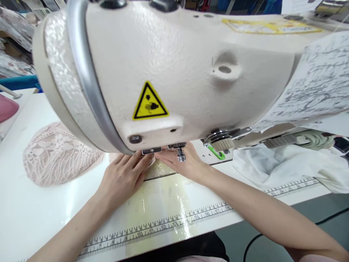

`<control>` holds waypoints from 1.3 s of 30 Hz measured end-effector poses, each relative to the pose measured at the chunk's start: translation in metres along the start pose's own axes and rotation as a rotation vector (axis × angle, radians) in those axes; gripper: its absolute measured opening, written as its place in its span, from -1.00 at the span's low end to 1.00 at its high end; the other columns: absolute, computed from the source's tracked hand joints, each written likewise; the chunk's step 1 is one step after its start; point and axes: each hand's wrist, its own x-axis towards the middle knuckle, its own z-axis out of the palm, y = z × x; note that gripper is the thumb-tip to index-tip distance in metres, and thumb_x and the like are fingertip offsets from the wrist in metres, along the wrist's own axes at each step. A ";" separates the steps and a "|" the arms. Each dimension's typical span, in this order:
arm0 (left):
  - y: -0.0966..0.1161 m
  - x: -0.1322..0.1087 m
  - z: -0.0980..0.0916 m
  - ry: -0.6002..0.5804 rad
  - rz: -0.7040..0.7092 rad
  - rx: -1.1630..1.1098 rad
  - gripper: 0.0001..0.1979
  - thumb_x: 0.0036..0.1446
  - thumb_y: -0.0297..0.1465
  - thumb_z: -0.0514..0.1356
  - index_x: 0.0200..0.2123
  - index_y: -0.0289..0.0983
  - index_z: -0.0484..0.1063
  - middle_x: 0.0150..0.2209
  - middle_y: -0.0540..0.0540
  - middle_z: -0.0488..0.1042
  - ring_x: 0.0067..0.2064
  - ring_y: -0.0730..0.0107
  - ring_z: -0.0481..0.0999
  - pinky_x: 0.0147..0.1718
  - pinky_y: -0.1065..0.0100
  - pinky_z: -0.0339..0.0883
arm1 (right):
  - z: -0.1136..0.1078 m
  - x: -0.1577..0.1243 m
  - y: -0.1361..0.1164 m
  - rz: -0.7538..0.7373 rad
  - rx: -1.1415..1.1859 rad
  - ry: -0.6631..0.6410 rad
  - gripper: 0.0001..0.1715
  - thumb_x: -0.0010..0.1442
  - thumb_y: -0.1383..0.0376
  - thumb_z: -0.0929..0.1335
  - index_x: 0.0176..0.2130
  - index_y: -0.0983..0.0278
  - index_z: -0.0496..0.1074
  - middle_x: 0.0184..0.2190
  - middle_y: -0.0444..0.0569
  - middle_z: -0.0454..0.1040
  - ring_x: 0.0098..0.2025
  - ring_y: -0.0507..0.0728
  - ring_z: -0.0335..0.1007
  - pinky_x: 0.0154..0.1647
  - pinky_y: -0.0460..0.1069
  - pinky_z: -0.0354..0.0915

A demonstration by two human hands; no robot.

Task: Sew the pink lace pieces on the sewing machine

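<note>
Under the head of a white sewing machine (169,72), my left hand (122,173) lies with its fingers stretched forward on a small piece of pale pink lace (151,162). Only part of that lace shows, between and beneath the fingers. From the other side my right hand (188,162) reaches in close to the lace, fingers extended leftward. The machine's lower parts cover some of its fingers and both hands' fingertips. A rounded, pale pink lace piece (60,156) rests on the white table left of my left hand.
A printed ruler strip (163,225) runs along the table's front edge. White cloth (278,165) lies at the right, near a green tool (216,152). Handwritten paper (313,80) hangs on the machine. A pink object (7,108) stands at the far left.
</note>
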 end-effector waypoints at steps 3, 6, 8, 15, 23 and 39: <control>-0.001 -0.001 -0.001 0.051 0.092 -0.027 -0.64 0.26 -0.47 0.11 0.12 -0.37 0.35 0.06 -0.20 0.50 0.03 0.13 0.53 -0.10 0.15 0.49 | -0.002 -0.003 0.001 -0.018 -0.012 0.002 -0.67 0.35 0.25 0.25 -0.30 0.18 0.58 -0.45 -0.12 0.54 -0.43 0.03 0.38 -0.42 -0.06 0.20; -0.001 -0.002 -0.002 0.063 0.113 -0.033 -0.63 0.25 -0.49 0.11 0.12 -0.40 0.35 0.06 -0.22 0.49 0.07 0.12 0.50 -0.02 0.13 0.48 | -0.006 -0.004 0.000 -0.057 -0.049 0.041 -0.71 0.33 0.24 0.28 -0.31 0.19 0.57 -0.35 -0.09 0.57 -0.37 0.04 0.39 -0.35 -0.04 0.23; -0.001 -0.003 -0.002 0.060 0.103 -0.024 -0.63 0.25 -0.50 0.11 0.12 -0.41 0.35 0.06 -0.23 0.49 0.06 0.12 0.51 -0.01 0.12 0.48 | -0.008 -0.004 -0.001 -0.085 -0.076 0.076 -0.74 0.31 0.25 0.30 -0.33 0.19 0.56 -0.33 -0.10 0.58 -0.38 0.03 0.38 -0.33 -0.04 0.22; -0.006 -0.005 -0.002 0.024 0.081 -0.052 -0.61 0.22 -0.52 0.08 0.12 -0.38 0.36 0.06 -0.24 0.49 0.06 0.12 0.51 -0.01 0.13 0.48 | -0.006 -0.008 -0.002 -0.143 -0.149 0.018 -0.78 0.30 0.25 0.30 -0.17 0.12 0.56 -0.31 -0.10 0.56 -0.32 0.08 0.36 -0.21 0.02 0.20; -0.008 -0.006 0.000 0.012 0.028 -0.055 -0.65 0.25 -0.51 0.03 0.08 -0.39 0.39 0.05 -0.23 0.50 0.04 0.11 0.53 -0.07 0.14 0.49 | 0.000 -0.012 -0.010 -0.116 -0.181 0.068 -0.77 0.27 0.17 0.35 -0.10 0.11 0.53 -0.10 -0.09 0.56 -0.13 0.12 0.40 0.13 0.11 0.17; -0.008 -0.005 0.001 -0.016 0.025 0.014 -0.61 0.25 -0.54 0.00 0.12 -0.43 0.36 0.10 -0.27 0.46 0.00 0.09 0.55 -0.13 0.17 0.47 | 0.004 -0.009 -0.013 -0.106 -0.253 0.102 -0.69 0.28 0.11 0.34 -0.06 0.19 0.52 -0.15 0.00 0.59 -0.11 0.22 0.45 0.20 0.17 0.16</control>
